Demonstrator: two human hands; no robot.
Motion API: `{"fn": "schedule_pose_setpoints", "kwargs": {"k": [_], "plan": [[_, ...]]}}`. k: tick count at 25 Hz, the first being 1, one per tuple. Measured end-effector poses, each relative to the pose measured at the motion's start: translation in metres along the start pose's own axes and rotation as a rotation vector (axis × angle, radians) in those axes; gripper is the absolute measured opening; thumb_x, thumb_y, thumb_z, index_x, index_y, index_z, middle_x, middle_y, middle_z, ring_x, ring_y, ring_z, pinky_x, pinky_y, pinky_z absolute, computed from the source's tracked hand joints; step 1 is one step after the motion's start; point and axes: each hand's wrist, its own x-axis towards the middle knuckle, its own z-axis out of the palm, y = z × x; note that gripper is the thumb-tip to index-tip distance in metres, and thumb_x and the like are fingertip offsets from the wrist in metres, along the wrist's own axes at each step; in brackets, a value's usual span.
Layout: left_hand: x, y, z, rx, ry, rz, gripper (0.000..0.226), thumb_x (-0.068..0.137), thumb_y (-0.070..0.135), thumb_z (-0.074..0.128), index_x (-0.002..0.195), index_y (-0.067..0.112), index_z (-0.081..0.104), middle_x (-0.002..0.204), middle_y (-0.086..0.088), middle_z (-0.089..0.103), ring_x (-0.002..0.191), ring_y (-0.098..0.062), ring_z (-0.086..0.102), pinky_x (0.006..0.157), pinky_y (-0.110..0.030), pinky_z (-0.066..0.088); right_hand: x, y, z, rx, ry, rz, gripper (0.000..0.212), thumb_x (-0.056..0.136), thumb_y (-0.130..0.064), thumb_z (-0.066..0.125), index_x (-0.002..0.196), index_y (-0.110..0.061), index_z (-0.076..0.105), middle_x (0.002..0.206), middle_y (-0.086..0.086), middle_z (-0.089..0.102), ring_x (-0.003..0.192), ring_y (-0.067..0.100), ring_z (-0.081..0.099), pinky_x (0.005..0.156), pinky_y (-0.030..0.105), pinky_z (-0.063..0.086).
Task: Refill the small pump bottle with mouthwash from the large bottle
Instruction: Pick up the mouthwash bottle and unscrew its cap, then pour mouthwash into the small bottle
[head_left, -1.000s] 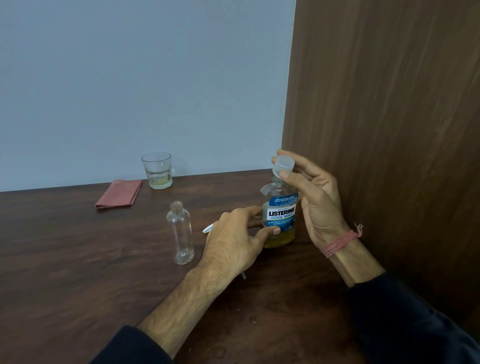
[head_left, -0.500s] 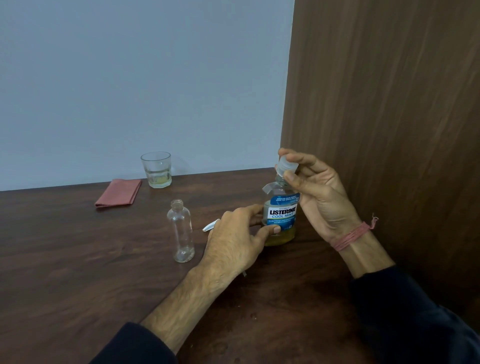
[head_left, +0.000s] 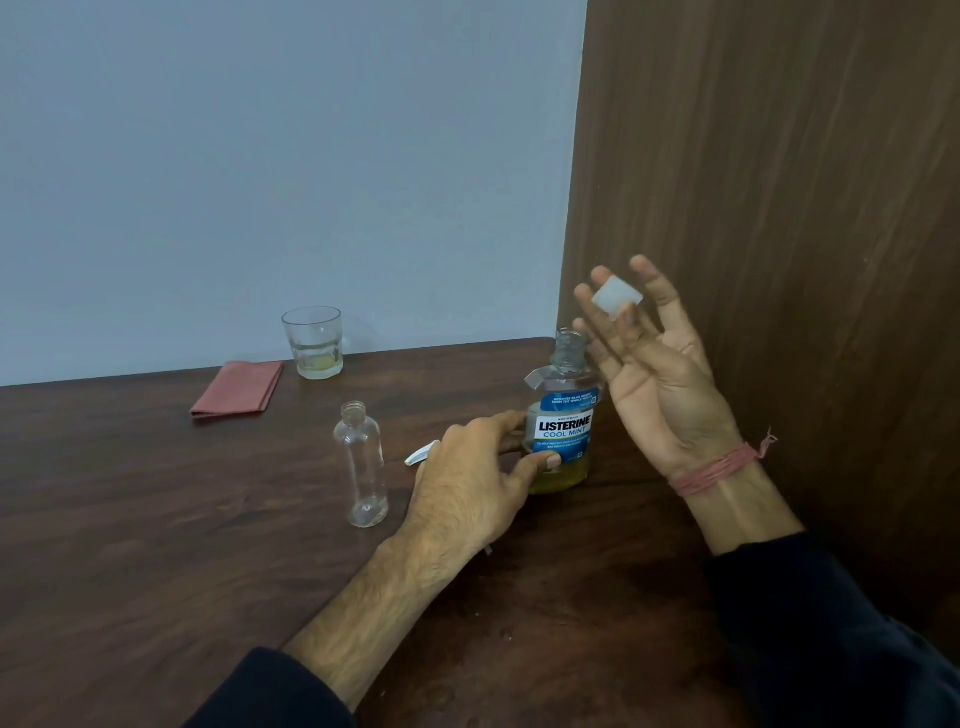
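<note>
The large mouthwash bottle (head_left: 563, 431) stands upright on the dark wooden table (head_left: 156, 545), its neck uncapped and a little yellow liquid at the bottom. My left hand (head_left: 472, 488) grips its lower body from the left. My right hand (head_left: 649, 374) is raised just right of and above the neck, palm toward me, pinching the white cap (head_left: 617, 296) at the fingertips. The small clear bottle (head_left: 361, 462) stands empty and uncapped left of my left hand. A white pump part (head_left: 422, 451) lies behind that hand, mostly hidden.
A glass (head_left: 313, 343) with a little yellowish liquid stands at the table's back edge by the grey wall. A folded red cloth (head_left: 239, 389) lies to its left. A brown wooden panel (head_left: 779, 208) closes off the right side, close behind the large bottle.
My right hand has lifted the cap off the large bottle and moved up and to the right. The bottle neck now stands uncovered. My left hand has stayed on the bottle.
</note>
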Motion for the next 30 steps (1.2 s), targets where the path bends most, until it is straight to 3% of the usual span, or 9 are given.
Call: {"fn": "schedule_pose_setpoints", "kwargs": {"k": [3, 5, 10, 13, 15, 18, 25, 28, 30], "plan": [[-0.002, 0.002, 0.0, 0.055, 0.02, 0.016, 0.061, 0.103, 0.059, 0.076, 0.159, 0.042, 0.06, 0.147, 0.018, 0.077, 0.145, -0.008, 0.067, 0.119, -0.044, 0.056, 0.003, -0.001, -0.013, -0.009, 0.365, 0.018, 0.06, 0.091, -0.004, 0.08, 0.146, -0.007, 0.056, 0.132, 0.017, 0.076, 0.122, 0.027, 0.076, 0.089, 0.03, 0.064], [-0.003, 0.003, -0.001, 0.129, 0.044, 0.017, 0.061, 0.104, 0.062, 0.074, 0.158, 0.041, 0.056, 0.15, 0.016, 0.075, 0.146, -0.015, 0.066, 0.113, -0.046, 0.057, 0.003, 0.001, -0.022, -0.232, 0.518, 0.092, 0.052, 0.085, -0.005, 0.088, 0.133, -0.006, 0.069, 0.12, 0.014, 0.081, 0.108, 0.02, 0.08, 0.081, 0.025, 0.064], [-0.001, 0.004, 0.0, 0.168, 0.041, 0.009, 0.063, 0.105, 0.059, 0.074, 0.158, 0.037, 0.05, 0.154, 0.013, 0.073, 0.145, -0.018, 0.067, 0.111, -0.043, 0.058, -0.002, 0.016, -0.045, -1.046, 0.478, 0.289, 0.027, 0.083, -0.019, 0.094, 0.108, -0.019, 0.083, 0.104, 0.0, 0.083, 0.104, 0.016, 0.078, 0.092, 0.032, 0.063], [-0.003, 0.007, 0.001, 0.159, 0.072, -0.01, 0.054, 0.104, 0.057, 0.076, 0.146, 0.035, 0.049, 0.14, 0.015, 0.079, 0.127, -0.012, 0.074, 0.077, -0.016, 0.044, -0.003, 0.018, -0.046, -1.352, 0.438, 0.365, 0.034, 0.08, -0.021, 0.095, 0.111, -0.025, 0.083, 0.107, -0.005, 0.08, 0.105, 0.011, 0.07, 0.096, 0.03, 0.056], [-0.003, 0.007, 0.001, 0.125, 0.065, -0.032, 0.052, 0.105, 0.055, 0.077, 0.142, 0.034, 0.048, 0.139, 0.015, 0.079, 0.126, -0.01, 0.074, 0.068, -0.009, 0.032, -0.003, 0.022, -0.044, -1.417, 0.434, 0.43, 0.055, 0.078, -0.013, 0.095, 0.128, -0.023, 0.072, 0.102, -0.007, 0.08, 0.106, 0.012, 0.071, 0.101, 0.034, 0.056], [-0.002, 0.005, 0.002, 0.119, 0.046, -0.032, 0.053, 0.106, 0.053, 0.076, 0.147, 0.033, 0.048, 0.144, 0.013, 0.077, 0.13, -0.011, 0.073, 0.086, -0.021, 0.043, -0.004, 0.025, -0.043, -1.47, 0.429, 0.494, 0.079, 0.079, -0.008, 0.093, 0.146, -0.021, 0.052, 0.103, -0.003, 0.079, 0.109, 0.019, 0.073, 0.104, 0.039, 0.053], [-0.001, -0.002, 0.004, 0.012, 0.072, -0.04, 0.049, 0.104, 0.048, 0.079, 0.144, 0.031, 0.057, 0.144, 0.013, 0.077, 0.138, -0.01, 0.069, 0.094, -0.023, 0.043, -0.003, 0.028, -0.043, -1.459, 0.379, 0.527, 0.088, 0.08, -0.019, 0.096, 0.152, -0.022, 0.046, 0.109, -0.003, 0.076, 0.108, 0.019, 0.067, 0.103, 0.041, 0.052], [0.0, -0.004, 0.005, -0.089, 0.086, -0.056, 0.047, 0.1, 0.045, 0.085, 0.137, 0.032, 0.06, 0.141, 0.014, 0.078, 0.129, -0.002, 0.068, 0.082, -0.009, 0.039, -0.002, 0.023, -0.043, -1.432, 0.374, 0.483, 0.087, 0.085, -0.033, 0.093, 0.155, -0.025, 0.043, 0.131, -0.001, 0.07, 0.123, 0.024, 0.065, 0.102, 0.039, 0.052], [-0.002, -0.002, 0.002, -0.144, 0.1, -0.073, 0.054, 0.096, 0.045, 0.09, 0.137, 0.032, 0.059, 0.143, 0.015, 0.075, 0.119, 0.005, 0.062, 0.075, -0.003, 0.032, -0.003, 0.018, -0.041, -1.388, 0.401, 0.34, 0.068, 0.093, -0.037, 0.084, 0.15, -0.025, 0.049, 0.13, -0.001, 0.07, 0.121, 0.021, 0.067, 0.096, 0.033, 0.054]]}}
